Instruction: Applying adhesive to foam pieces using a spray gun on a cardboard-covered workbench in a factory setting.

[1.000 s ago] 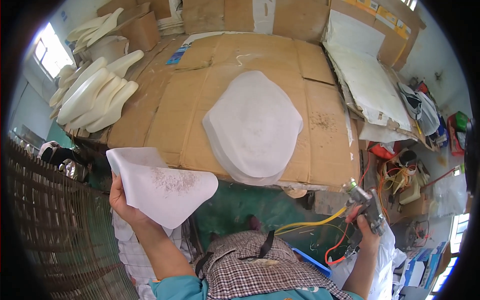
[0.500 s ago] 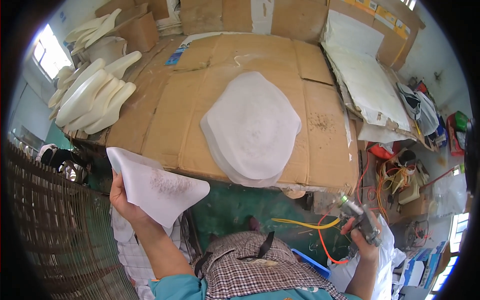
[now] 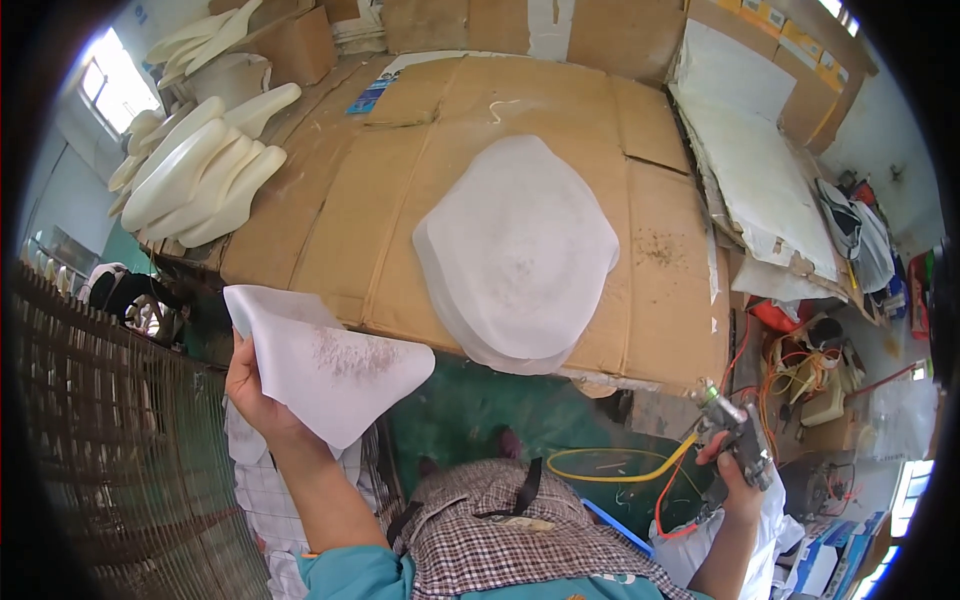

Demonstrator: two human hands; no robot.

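My left hand is closed on the left edge of a white, soft-looking curved sheet. Brown specks are scattered over the middle of that sheet, which I hold in the air off the table's near left edge. In my right hand is a metal spray gun, its nozzle end pointing up and left. A yellow hose and an orange hose hang near the gun; where they join it is hard to make out. A stack of similar white sheets lies on the cardboard-covered table.
Cream-coloured moulded pieces are heaped at the table's left end. To the right stands a white-covered bench, with tangled hoses below it. A slatted bamboo screen stands at my left.
The view has shifted slightly, so the table and stack sit a little farther right in it. Both hands keep their holds on the sheet and the spray gun.
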